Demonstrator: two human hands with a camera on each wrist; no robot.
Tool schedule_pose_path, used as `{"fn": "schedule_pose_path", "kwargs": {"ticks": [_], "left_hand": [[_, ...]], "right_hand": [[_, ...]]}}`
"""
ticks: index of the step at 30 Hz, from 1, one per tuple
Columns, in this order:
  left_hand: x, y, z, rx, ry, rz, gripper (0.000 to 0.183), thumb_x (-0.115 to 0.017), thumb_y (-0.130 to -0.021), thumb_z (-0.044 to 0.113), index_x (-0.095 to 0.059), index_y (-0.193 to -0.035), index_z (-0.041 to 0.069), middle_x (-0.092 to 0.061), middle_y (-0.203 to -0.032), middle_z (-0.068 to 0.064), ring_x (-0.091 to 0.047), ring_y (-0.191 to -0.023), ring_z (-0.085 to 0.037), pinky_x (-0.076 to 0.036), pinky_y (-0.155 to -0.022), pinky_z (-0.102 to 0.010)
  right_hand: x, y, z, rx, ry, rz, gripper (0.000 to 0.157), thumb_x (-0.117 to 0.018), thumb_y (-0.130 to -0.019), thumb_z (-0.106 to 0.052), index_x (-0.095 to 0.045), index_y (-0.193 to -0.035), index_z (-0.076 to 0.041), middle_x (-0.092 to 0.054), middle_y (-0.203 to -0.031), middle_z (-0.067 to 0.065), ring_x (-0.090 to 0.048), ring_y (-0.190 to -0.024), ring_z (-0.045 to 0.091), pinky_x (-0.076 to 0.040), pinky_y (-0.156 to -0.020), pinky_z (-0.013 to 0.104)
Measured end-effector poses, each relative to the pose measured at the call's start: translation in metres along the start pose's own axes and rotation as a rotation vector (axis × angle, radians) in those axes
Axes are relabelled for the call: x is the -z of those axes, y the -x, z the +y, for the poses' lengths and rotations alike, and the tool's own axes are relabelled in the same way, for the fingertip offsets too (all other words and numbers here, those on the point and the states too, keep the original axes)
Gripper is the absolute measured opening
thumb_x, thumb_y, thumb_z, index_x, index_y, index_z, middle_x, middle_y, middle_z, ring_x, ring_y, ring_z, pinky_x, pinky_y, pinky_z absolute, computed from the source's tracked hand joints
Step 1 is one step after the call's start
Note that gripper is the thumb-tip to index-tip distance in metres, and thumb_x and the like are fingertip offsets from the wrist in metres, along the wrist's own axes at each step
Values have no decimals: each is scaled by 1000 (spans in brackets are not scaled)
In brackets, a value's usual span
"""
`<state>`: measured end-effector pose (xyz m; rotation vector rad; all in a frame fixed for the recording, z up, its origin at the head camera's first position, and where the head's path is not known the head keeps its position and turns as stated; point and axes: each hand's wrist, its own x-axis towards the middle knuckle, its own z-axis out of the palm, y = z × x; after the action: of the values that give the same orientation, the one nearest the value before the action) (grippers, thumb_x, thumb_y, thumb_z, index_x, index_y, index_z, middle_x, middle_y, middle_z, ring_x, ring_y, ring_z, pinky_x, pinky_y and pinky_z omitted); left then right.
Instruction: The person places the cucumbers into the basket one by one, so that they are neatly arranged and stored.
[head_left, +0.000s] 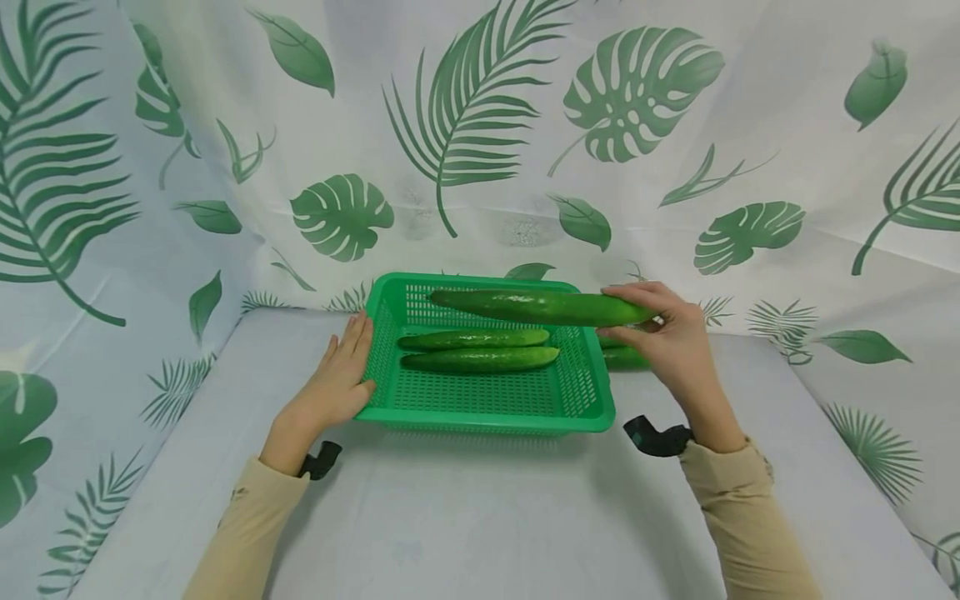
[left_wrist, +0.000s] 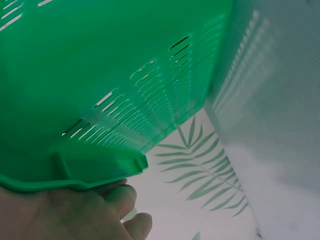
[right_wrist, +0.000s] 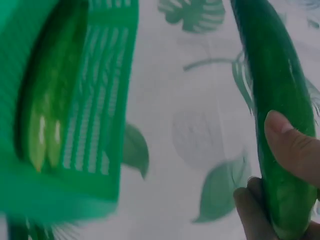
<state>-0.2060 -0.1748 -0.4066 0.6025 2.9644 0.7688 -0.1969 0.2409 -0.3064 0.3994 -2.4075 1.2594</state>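
A long cucumber (head_left: 525, 307) is held level above the back of the green plastic basket (head_left: 480, 421). My right hand (head_left: 671, 337) pinches its paler right end between thumb and fingers; the right wrist view shows the thumb (right_wrist: 290, 145) lying along the cucumber (right_wrist: 275, 75). Inside the basket two more cucumbers, a rear one (head_left: 472, 339) and a front one (head_left: 480, 360), lie side by side. At the basket's left rim rests my left hand (head_left: 337, 375), its fingers fairly straight. In the left wrist view that hand (left_wrist: 85, 215) touches the rim (left_wrist: 75, 185) from outside.
More cucumbers (head_left: 626, 358) lie on the table just right of the basket, partly hidden by the right hand and basket. The white table (head_left: 480, 517) meets a curtain with green leaf prints (head_left: 465, 108) at the back and sides.
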Motion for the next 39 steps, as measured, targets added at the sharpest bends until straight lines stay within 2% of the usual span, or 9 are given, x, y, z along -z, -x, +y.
{"fn": "schedule_pose_path", "kwargs": {"ticks": [6,12,15,19,31,34,37,39], "left_hand": [[0,-1,1,-3,9,-4,82,-47,-91,6,2,-155,-7,12,-164,-18,12,-150,-31,2,-118,-58],[-1,-1,1,-5,7,-3,82,-47,-91,5,2,-155,-8,9,-164,-21,11,-150,-32,1,-118,-58],[-1,-1,1,-3,3,-3,82,-47,-91,5,2,-155,-8,9,-164,-21,11,-150,-32,1,-118,-59],[-1,-1,0,-4,0,0,82,-47,-91,6,2,-155,-7,8,-164,-22,11,-150,-32,1,-118,-59],[0,0,-1,1,3,0,82,-47,-92,6,3,-155,-7,10,-164,-20,10,-150,-34,1,-118,-59],[0,0,0,0,-5,1,82,-47,-91,6,2,-155,-8,9,-164,-22,9,-150,-36,0,-118,-59],[0,0,0,2,-8,-3,82,-47,-92,6,3,-155,-8,11,-164,-21,9,-150,-36,0,-118,-59],[1,0,1,2,-8,-5,82,-47,-92,6,3,-155,-8,12,-164,-19,9,-150,-35,0,-118,-59]], "right_hand": [[-44,16,4,-63,6,-111,45,-83,-78,-3,-73,-121,-11,-64,-120,7,-58,-102,17,-49,-69,17],[-77,33,16,-129,48,-189,47,-83,-76,-1,-73,-121,-9,-64,-122,13,-61,-105,29,-52,-69,37],[-88,37,20,-143,93,-212,47,-83,-75,0,-73,-121,-8,-65,-121,16,-60,-109,34,-54,-75,44],[-97,40,21,-146,158,-250,46,-83,-76,-1,-73,-121,-8,-65,-123,17,-57,-116,38,-53,-87,49],[-103,36,22,-176,199,-401,46,-68,-89,4,-64,-133,-4,-54,-134,24,-52,-122,45,-51,-86,52],[-103,34,22,-221,201,-440,46,-63,-92,5,-60,-137,-3,-50,-142,26,-39,-134,48,-47,-95,56],[-104,32,22,-265,218,-481,46,-59,-95,4,-55,-140,-1,-43,-146,30,-25,-141,51,-44,-96,56],[-105,30,22,-284,233,-507,46,-56,-96,3,-52,-143,1,-41,-147,32,-23,-141,52,-43,-97,57]]}}
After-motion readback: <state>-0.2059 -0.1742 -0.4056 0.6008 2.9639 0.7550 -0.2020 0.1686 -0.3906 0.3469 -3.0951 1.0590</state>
